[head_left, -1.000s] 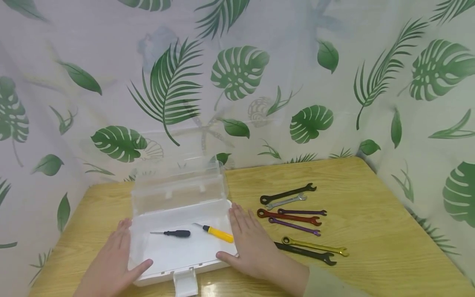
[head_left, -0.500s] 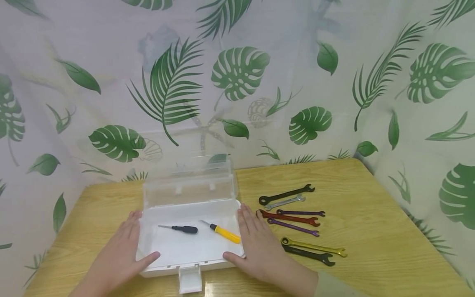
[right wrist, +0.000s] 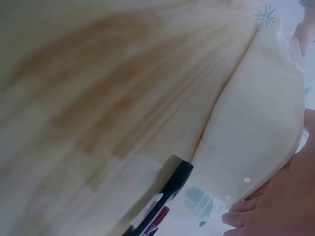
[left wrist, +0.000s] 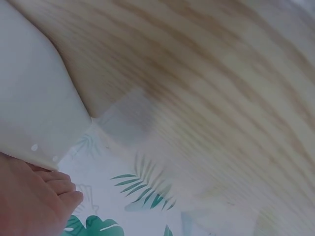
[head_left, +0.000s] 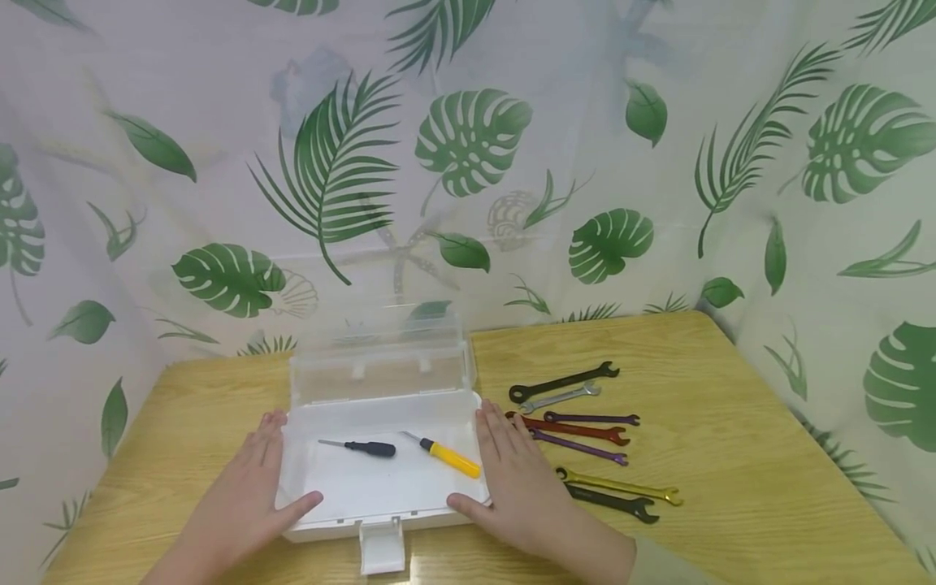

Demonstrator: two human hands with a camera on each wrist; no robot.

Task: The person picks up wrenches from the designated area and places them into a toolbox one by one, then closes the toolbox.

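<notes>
A white plastic toolbox [head_left: 344, 508] lies on the table with its clear lid [head_left: 380, 374] tipped back. Inside it are a screwdriver with a black handle [head_left: 371, 448] and a slim tool with a yellow handle [head_left: 453, 460] and a thin metal tip. My left hand [head_left: 241, 491] presses flat along the box's left side, thumb over the front rim. Against the right side rests my right hand [head_left: 522, 487], its fingers straight and thumb at the rim. Both wrist views show the box's outer wall [left wrist: 34, 88] beside each hand. The front latch [head_left: 382, 546] hangs down.
Right of the box lie several wrenches: a black one [head_left: 563, 382], a silver one [head_left: 559, 397], a red one [head_left: 578, 428], purple ones [head_left: 592, 419], a gold one [head_left: 621, 486] and another black one [head_left: 614, 500]. A leaf-patterned cloth [head_left: 468, 146] hangs behind the wooden table [head_left: 731, 455].
Both hands have shifted the toolbox to the right, with the two tools inside it. Its right side and my right hand have come closer to the wrenches, which stay put.
</notes>
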